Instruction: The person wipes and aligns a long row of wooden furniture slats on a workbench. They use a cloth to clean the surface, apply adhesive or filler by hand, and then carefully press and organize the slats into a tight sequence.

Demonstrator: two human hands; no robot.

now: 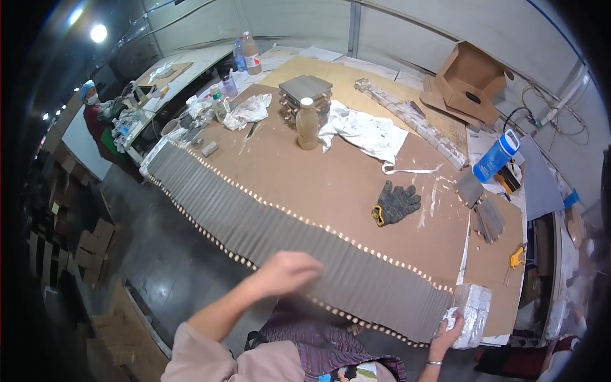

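Note:
A long row of thin grey slats [267, 213] with pale dowel ends lies along the near edge of a brown board table [344, 184]. My left hand [287, 270] hovers blurred over the slat row near its middle, fingers loosely curled, holding nothing I can see. At the right end of the row, my right hand [447, 334] grips a clear plastic-wrapped bundle [472, 315].
A grey knit glove [396, 202], a white cloth [366, 132], a bottle of tan liquid [307, 124], stacked grey tiles [305, 92], a blue bottle [495, 156] and an open cardboard box [470, 81] sit on the table. Another person [95, 114] works at a far bench.

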